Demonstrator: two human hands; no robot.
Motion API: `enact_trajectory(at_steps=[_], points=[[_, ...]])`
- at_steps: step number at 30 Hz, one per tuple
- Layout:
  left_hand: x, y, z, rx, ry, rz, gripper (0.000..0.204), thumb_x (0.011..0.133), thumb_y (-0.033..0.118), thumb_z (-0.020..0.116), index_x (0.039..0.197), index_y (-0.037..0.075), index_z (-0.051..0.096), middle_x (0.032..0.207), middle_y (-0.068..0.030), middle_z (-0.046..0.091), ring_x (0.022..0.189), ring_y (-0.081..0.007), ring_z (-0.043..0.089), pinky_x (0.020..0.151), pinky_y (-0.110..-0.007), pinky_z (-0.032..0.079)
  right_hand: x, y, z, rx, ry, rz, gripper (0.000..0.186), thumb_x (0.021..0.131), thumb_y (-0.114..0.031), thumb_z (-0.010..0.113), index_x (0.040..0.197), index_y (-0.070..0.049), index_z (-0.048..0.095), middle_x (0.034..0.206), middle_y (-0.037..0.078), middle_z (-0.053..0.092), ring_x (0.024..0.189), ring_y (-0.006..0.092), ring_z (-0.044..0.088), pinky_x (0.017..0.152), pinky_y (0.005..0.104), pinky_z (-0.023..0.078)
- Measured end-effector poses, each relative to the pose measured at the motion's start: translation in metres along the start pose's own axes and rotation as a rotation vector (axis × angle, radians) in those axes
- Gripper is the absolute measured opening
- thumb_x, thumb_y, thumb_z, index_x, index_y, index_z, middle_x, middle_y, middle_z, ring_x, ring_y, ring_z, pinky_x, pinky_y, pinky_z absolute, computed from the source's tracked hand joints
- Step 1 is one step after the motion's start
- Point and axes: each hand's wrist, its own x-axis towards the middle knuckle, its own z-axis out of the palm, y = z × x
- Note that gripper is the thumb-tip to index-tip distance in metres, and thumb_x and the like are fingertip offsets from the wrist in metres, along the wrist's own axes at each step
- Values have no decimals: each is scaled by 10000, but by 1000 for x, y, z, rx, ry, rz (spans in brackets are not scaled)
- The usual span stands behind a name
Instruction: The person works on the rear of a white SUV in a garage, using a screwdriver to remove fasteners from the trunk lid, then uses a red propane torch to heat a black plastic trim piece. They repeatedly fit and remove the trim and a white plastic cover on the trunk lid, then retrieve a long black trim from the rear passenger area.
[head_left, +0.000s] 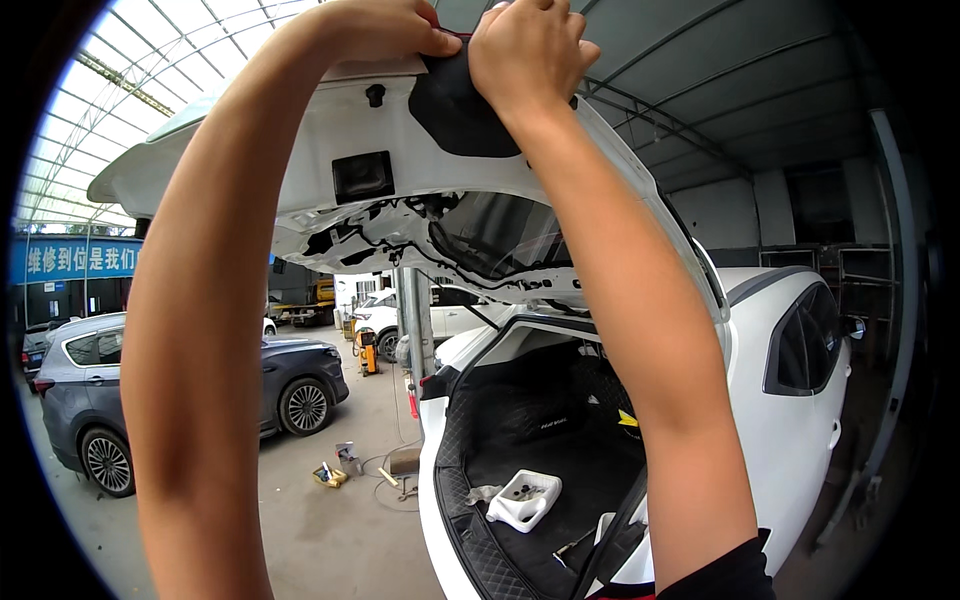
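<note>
Both my arms reach up to the raised white tailgate (320, 150) of a white car. My left hand (390, 28) is closed on the upper edge of a black panel (462, 112) with a thin red rim, its thumb along the edge. At that panel's upper right, my right hand (530, 55) is closed with curled fingers; what lies inside them is hidden. The panel lies against the tailgate's white inner side. Below, a square black recess (363, 177) and loose black wiring (370, 225) show in the tailgate.
Under the tailgate, the dark-lined boot (475, 450) holds a cut-open white plastic jug (525, 500) with small parts and a tool (572, 548). A grey car (300, 380) stands left. Small boxes (330, 476) and cables lie on the floor. A metal post (412, 310) rises behind.
</note>
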Motion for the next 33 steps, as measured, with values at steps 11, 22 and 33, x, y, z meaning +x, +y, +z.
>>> enact_trajectory(at_steps=[11, 22, 33], points=[[5, -5, 3, -16, 29, 1, 474, 861, 430, 624, 1108, 28, 667, 1054, -176, 674, 1001, -270, 628, 909, -367, 455, 16, 11, 10, 14, -73, 58, 299, 931, -239, 436, 951, 41, 538, 983, 245, 627, 973, 402, 590, 825, 545, 431], [-3, -2, 11, -48, 198, -12, 512, 849, 429, 599, 1113, -3, 668, 1026, -189, 678, 957, -303, 652, 895, -365, 474, 43, 77, -4, 772, -691, 225, 428, 985, -336, 396, 1176, -6, 591, 1026, 102, 657, 895, 173, 613, 775, 335, 496], [-2, 2, 13, 25, 201, -35, 492, 880, 473, 589, 1101, 41, 666, 1011, -150, 684, 945, -267, 648, 865, -356, 475, 47, 71, -20, 530, -443, 214, 458, 969, -382, 422, 1148, -21, 641, 1034, 125, 666, 966, 203, 605, 887, 314, 451]])
